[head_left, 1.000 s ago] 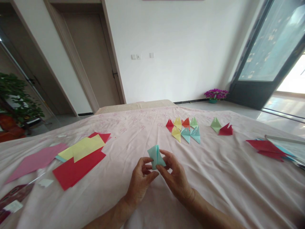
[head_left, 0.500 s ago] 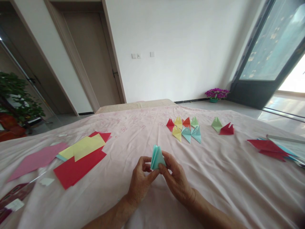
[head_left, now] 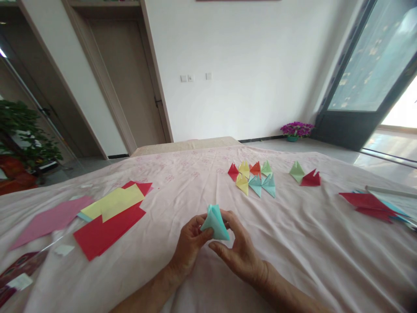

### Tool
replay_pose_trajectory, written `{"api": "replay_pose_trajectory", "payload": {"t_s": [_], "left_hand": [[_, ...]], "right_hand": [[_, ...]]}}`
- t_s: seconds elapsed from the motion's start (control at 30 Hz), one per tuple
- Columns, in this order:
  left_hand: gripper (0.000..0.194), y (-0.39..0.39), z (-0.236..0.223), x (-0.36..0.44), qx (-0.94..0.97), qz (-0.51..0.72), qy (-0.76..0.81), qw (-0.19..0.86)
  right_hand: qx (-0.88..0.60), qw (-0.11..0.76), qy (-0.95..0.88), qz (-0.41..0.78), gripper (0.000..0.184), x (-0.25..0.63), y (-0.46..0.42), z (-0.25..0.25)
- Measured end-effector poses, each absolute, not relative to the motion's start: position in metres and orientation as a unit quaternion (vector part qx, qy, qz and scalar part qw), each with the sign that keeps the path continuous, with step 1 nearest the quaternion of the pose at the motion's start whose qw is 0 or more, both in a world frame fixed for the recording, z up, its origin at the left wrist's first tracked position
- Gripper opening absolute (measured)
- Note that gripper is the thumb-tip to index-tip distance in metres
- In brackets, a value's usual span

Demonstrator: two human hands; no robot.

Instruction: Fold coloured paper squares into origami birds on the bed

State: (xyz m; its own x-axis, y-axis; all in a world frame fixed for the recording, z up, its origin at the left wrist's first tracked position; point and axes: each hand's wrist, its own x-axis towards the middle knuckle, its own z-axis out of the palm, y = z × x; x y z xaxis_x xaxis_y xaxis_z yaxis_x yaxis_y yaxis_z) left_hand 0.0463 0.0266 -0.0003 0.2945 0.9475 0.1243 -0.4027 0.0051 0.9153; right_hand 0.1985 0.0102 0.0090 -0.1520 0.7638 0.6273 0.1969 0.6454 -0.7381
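A small turquoise piece of folded paper stands upright above the cloth, its layers narrowing toward the top. My left hand pinches its lower left side, thumb in front and fingers behind. At the paper's right edge, the fingers of my right hand reach up behind it. The right thumb is off the paper, stretched out below it, so that hand is open. Farther back lies a group of several folded paper pieces in red, orange, yellow, green and blue, among them a yellow folded piece.
Flat sheets lie at left: red paper, yellow paper and pink paper. A green folded piece and a red folded piece sit right of the group. More red paper rests at far right on the wrinkled pink tablecloth.
The turquoise paper has been turned and its layers shifted between my hands. My left thumb has moved onto its front, while my right thumb has come away from it.
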Motion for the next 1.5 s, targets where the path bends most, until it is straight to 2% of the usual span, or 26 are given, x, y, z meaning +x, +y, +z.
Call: {"api": "replay_pose_trajectory", "payload": {"t_s": [0.13, 0.53, 0.7, 1.07, 1.23, 1.5], "left_hand": [[0.019, 0.03, 0.002, 0.042, 0.488, 0.479, 0.249, 0.686], [0.018, 0.031, 0.005, 0.043, 0.509, 0.531, 0.327, 0.593], [0.021, 0.035, -0.002, 0.038, 0.499, 0.526, 0.357, 0.59], [0.02, 0.039, -0.007, 0.034, 0.475, 0.507, 0.327, 0.641], [0.023, 0.039, -0.008, 0.034, 0.474, 0.512, 0.336, 0.633], [0.028, 0.038, -0.011, 0.036, 0.375, 0.525, 0.356, 0.676]], "right_hand": [[-0.331, 0.553, -0.725, 0.242, 0.057, 0.198, 0.008, 0.012], [-0.333, 0.546, -0.758, 0.127, 0.072, 0.205, 0.008, 0.0], [-0.329, 0.5, -0.798, 0.071, 0.058, 0.212, 0.007, 0.011], [-0.382, 0.444, -0.809, 0.04, 0.035, 0.219, 0.01, 0.014], [-0.382, 0.399, -0.831, 0.066, 0.024, 0.219, 0.008, 0.018], [-0.355, 0.436, -0.814, 0.146, 0.011, 0.223, 0.014, 0.015]]}}
